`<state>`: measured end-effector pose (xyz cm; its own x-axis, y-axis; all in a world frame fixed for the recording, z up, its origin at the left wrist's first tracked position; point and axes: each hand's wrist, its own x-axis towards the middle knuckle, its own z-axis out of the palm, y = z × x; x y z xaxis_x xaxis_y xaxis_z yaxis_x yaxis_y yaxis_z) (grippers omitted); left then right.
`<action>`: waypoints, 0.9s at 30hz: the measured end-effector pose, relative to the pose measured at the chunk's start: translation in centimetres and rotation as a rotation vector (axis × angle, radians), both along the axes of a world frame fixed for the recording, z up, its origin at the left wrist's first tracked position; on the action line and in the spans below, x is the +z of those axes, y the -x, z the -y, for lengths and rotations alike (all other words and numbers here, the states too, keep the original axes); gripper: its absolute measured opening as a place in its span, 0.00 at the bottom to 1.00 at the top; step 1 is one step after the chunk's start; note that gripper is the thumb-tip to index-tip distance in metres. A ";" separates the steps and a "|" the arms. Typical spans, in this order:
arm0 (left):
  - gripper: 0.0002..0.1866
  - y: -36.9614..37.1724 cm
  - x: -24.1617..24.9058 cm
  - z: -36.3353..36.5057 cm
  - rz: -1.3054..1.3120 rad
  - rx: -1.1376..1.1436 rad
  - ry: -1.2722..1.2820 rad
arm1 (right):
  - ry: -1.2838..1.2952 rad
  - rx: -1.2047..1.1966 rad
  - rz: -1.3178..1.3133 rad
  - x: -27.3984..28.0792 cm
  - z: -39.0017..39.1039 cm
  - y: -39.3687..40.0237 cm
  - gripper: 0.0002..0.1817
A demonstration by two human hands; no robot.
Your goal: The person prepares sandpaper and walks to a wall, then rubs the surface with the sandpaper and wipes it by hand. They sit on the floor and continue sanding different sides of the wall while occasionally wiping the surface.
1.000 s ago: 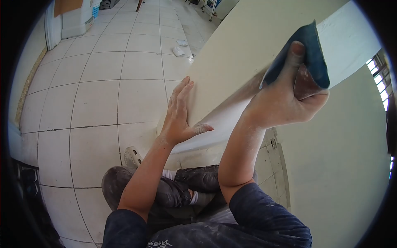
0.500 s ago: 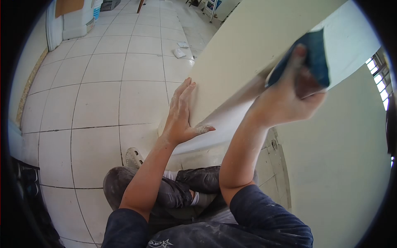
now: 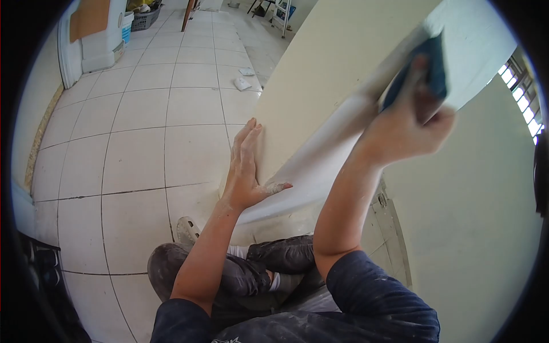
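My right hand (image 3: 407, 128) is closed around a dark blue sanding block (image 3: 437, 68), slightly blurred by motion. The block is at the white end face of a cream wall (image 3: 343, 68), high on the right. My left hand (image 3: 247, 171) lies lower on the same wall, wrapped around its corner. Its fingers stretch along the cream side and the thumb, coated in white dust, reaches across the white end face (image 3: 320, 166). Nothing is held in it.
Pale floor tiles (image 3: 134, 151) spread to the left, with crumpled white scraps (image 3: 242, 83) near the wall. A grey basket (image 3: 146, 18), a bucket (image 3: 127, 28) and a stepladder (image 3: 282, 14) stand farther back. My dusty crossed legs (image 3: 240, 274) are below; another wall (image 3: 457, 228) is on the right.
My right hand and the sanding block have shifted slightly relative to the white face. My left hand keeps its place on the corner. The camera view has tilted a little.
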<state>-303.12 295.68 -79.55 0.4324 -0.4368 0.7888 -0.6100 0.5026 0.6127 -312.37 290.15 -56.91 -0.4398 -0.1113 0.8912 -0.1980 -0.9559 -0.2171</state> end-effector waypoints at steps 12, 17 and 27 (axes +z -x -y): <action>0.66 0.3 -0.3 0.0 -0.002 0.006 -0.015 | 0.134 0.102 0.036 1.8 2.0 0.1 0.27; 0.66 0.3 0.1 0.2 -0.002 -0.018 0.011 | 0.000 -0.105 -0.205 -7.0 0.5 1.8 0.22; 0.64 0.2 -0.7 0.8 0.019 -0.051 0.020 | -0.056 -0.081 -0.061 -1.4 2.1 3.0 0.27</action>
<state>-303.36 294.92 -80.29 0.3952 -0.4421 0.8052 -0.5944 0.5452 0.5911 -315.36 288.09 -58.33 -0.3943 -0.1285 0.9099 -0.2885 -0.9228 -0.2553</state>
